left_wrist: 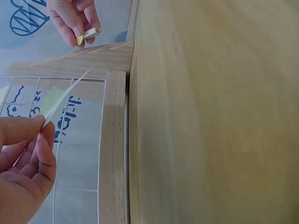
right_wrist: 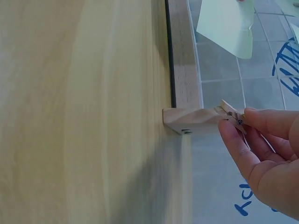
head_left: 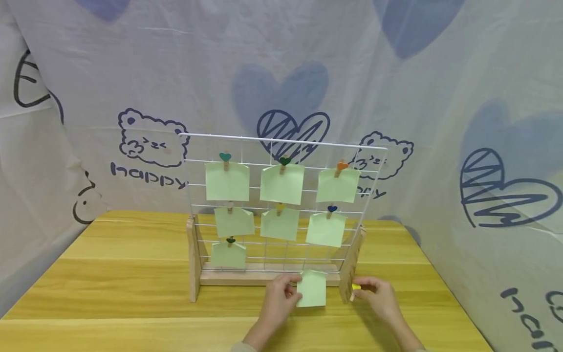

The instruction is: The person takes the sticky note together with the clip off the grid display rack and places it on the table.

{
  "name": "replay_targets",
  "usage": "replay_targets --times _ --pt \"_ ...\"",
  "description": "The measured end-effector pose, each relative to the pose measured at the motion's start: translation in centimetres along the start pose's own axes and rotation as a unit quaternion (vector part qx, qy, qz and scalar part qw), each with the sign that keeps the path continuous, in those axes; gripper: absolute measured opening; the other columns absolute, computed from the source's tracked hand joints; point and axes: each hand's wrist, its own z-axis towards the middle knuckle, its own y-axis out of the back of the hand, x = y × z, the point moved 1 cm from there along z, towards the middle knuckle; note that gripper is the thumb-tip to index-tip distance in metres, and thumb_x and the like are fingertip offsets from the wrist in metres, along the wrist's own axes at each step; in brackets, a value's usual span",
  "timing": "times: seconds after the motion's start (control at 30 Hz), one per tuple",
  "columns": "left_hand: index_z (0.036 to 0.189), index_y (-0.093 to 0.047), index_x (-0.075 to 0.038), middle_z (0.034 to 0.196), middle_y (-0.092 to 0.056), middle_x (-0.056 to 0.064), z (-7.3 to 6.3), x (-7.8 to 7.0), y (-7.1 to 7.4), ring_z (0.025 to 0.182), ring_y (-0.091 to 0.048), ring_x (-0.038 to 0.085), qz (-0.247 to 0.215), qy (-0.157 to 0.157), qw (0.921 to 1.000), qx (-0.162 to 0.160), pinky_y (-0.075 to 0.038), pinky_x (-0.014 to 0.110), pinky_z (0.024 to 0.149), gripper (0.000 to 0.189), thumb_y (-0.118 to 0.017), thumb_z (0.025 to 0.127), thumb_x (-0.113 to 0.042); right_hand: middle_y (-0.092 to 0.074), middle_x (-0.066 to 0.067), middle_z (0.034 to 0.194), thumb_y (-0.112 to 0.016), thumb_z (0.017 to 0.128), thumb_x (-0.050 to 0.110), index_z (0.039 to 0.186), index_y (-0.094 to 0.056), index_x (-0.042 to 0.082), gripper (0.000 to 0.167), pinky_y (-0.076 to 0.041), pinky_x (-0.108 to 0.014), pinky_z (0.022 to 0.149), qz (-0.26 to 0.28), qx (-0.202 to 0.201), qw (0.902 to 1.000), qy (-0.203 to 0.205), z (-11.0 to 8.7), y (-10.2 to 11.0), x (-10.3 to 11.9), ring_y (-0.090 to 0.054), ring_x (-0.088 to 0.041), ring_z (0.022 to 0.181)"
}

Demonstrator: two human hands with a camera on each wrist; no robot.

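Note:
My left hand point(head_left: 280, 299) pinches a pale green paper note point(head_left: 312, 289) by its left edge, in front of the lower bar of the rack. In the left wrist view the note point(left_wrist: 54, 100) appears nearly edge-on between thumb and fingers. Beyond the rack's right foot, my right hand point(head_left: 379, 296) pinches a small wooden clothespin point(right_wrist: 230, 113) between thumb and fingertips. A yellow piece point(left_wrist: 80, 40) sits on that clothespin. The white wire grid rack point(head_left: 281, 140) stands upright in a wooden base point(head_left: 242, 278), with several green notes point(head_left: 227, 182) clipped on it in rows.
Heart-topped clothespins, such as a teal one point(head_left: 225, 157) and an orange one point(head_left: 342, 166), hold the hanging notes. Wooden side feet point(head_left: 192, 259) flank the grid. The wood-grain table point(head_left: 132, 293) meets a printed cloth point(head_left: 176, 63) behind and at both sides.

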Motion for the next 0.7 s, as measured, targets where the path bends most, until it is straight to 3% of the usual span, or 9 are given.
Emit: replay_targets --times 0.33,0.7 --pt "0.093 -0.062 0.007 0.089 -0.06 0.013 0.0 -0.6 -0.6 0.062 -0.053 0.008 -0.013 0.024 0.9992 0.028 -0.047 0.016 0.055 0.031 -0.067 0.064 0.016 -0.064 -0.019 0.085 -0.065 0.069 -0.013 0.087 -0.064 -0.01 0.018 -0.048 -0.022 0.06 -0.015 0.024 0.9993 -0.024 0.3 0.4 -0.3 -0.057 -0.016 0.071" --pt "0.093 -0.062 0.008 0.081 -0.06 0.01 -0.1 -1.0 -1.7 0.055 -0.05 0.006 -0.034 0.077 0.9949 0.055 -0.045 0.016 0.049 0.031 -0.065 0.063 0.017 -0.063 -0.016 0.081 -0.068 0.067 -0.011 0.085 -0.062 -0.01 0.018 -0.047 -0.023 0.061 -0.043 0.046 0.9975 -0.033 0.6 1.2 -1.3 -0.055 -0.018 0.07"
